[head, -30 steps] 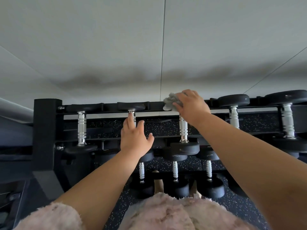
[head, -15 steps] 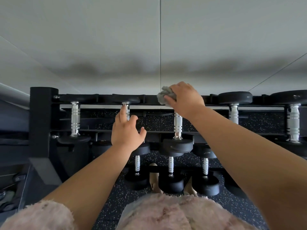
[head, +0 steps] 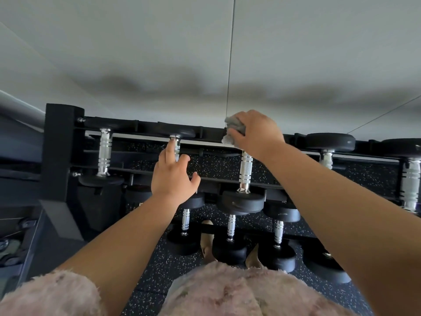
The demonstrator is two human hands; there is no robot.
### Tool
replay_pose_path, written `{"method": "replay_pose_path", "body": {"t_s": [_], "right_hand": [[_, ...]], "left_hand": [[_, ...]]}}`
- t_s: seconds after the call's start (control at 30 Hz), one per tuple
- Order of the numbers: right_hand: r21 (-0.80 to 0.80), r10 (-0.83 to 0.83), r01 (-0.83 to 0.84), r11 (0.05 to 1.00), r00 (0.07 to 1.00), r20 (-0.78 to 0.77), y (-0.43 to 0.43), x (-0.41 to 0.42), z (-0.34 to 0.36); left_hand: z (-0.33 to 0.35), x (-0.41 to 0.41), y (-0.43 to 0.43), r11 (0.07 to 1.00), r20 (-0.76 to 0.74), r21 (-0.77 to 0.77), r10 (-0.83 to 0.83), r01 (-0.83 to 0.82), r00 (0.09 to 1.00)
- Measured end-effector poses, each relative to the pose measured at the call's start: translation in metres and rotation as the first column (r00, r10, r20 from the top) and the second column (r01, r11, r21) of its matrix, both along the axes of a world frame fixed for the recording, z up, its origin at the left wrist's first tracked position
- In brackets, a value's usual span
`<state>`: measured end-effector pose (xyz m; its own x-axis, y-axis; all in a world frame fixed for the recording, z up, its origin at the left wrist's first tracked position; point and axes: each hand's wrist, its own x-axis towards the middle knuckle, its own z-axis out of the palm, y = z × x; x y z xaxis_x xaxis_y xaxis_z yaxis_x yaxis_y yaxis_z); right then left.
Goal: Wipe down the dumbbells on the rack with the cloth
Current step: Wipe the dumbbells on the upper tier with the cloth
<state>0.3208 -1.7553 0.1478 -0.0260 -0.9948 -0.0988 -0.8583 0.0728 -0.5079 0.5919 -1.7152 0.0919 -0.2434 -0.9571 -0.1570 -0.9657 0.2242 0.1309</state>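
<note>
A black rack [head: 60, 156] holds black dumbbells with chrome handles on its top tier. My right hand [head: 257, 133] grips a bunched grey cloth [head: 234, 130] and presses it on the far head of the middle dumbbell [head: 246, 172]. My left hand [head: 173, 176] lies over the handle of the dumbbell to its left [head: 175, 142], fingers relaxed and spread, index finger along the chrome bar. Another dumbbell [head: 104, 156] sits at the far left of the tier, and two bigger ones [head: 328, 147] [head: 410, 176] at the right.
Smaller dumbbells [head: 230, 245] stand on the lower tier above a speckled black rubber floor [head: 150, 281]. A pale wall [head: 205, 53] rises right behind the rack. My shoes [head: 206, 247] show beneath, and fluffy pink clothing [head: 227, 293] fills the bottom edge.
My right hand with the cloth has stayed on the far head of the middle dumbbell with small shifts. My left hand stays on the neighbouring handle. The view has moved slightly.
</note>
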Motion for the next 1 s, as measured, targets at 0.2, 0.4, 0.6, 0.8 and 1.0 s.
{"method": "replay_pose_path", "body": {"t_s": [0.2, 0.4, 0.6, 0.8, 1.0], "right_hand": [[0.256, -0.462, 0.414, 0.873, 0.871, 0.168, -0.018, -0.042, -0.006], [0.128, -0.166, 0.14, 0.982, 0.961, 0.222, -0.013, -0.012, 0.006], [0.026, 0.062, -0.063, 0.998, 0.997, 0.037, -0.007, -0.025, 0.006], [0.083, -0.347, 0.339, 0.937, 0.884, 0.314, 0.007, -0.036, -0.011], [0.148, -0.482, 0.462, 0.874, 0.792, 0.375, 0.016, -0.034, -0.011]], "left_hand": [[0.002, 0.0, -0.001, 1.0, 0.01, 0.009, 0.001, -0.001, 1.0], [0.001, -0.001, -0.001, 1.0, 0.009, 0.01, 0.005, -0.005, 1.0], [0.003, -0.001, -0.001, 1.0, 0.014, 0.017, 0.006, -0.007, 1.0], [0.004, -0.001, 0.0, 1.0, 0.016, 0.025, 0.01, -0.01, 1.0], [0.006, -0.002, -0.001, 0.999, 0.015, 0.032, 0.01, -0.011, 1.0]]}}
